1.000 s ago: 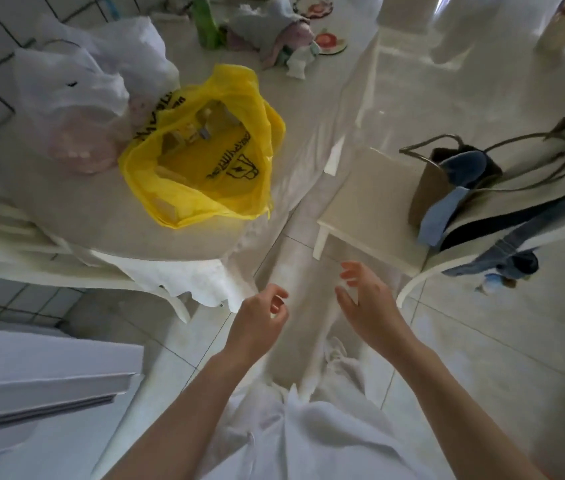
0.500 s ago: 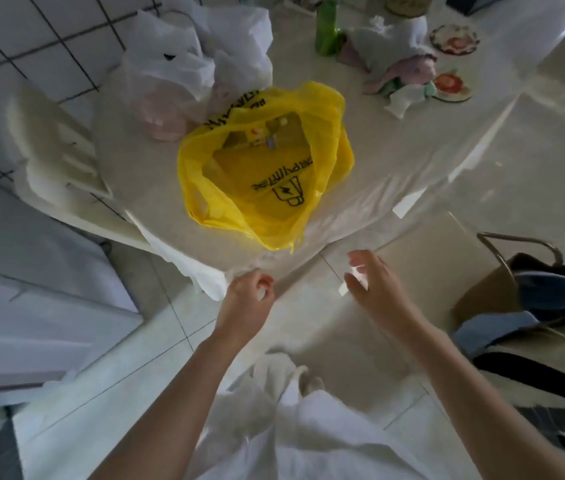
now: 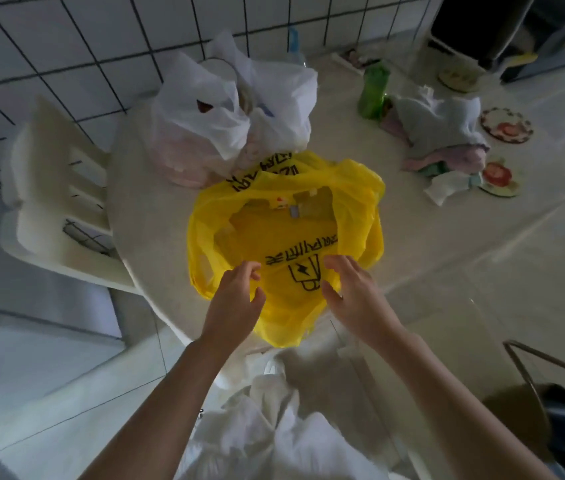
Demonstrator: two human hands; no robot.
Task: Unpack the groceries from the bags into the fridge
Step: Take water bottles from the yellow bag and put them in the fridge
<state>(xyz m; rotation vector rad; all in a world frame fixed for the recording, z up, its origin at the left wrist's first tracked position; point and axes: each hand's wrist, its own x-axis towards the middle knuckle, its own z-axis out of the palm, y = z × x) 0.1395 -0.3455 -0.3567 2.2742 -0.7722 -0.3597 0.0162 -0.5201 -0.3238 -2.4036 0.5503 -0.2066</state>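
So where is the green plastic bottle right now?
In the head view, the green plastic bottle stands on the table's far right, between the white plastic bags and crumpled cloths.

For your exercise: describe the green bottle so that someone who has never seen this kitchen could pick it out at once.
Start at the pale table beside the tiled wall. Look past the yellow bag near the hands to the table's far side. The green bottle stands upright there, left of a heap of cloths; it is the only green, see-through thing among them.

Yellow bag (image 3: pixel 353 202) printed black, white bags (image 3: pixel 232 109), green bottle (image 3: pixel 373 90), white wall tiles (image 3: pixel 66 46) gridded dark.
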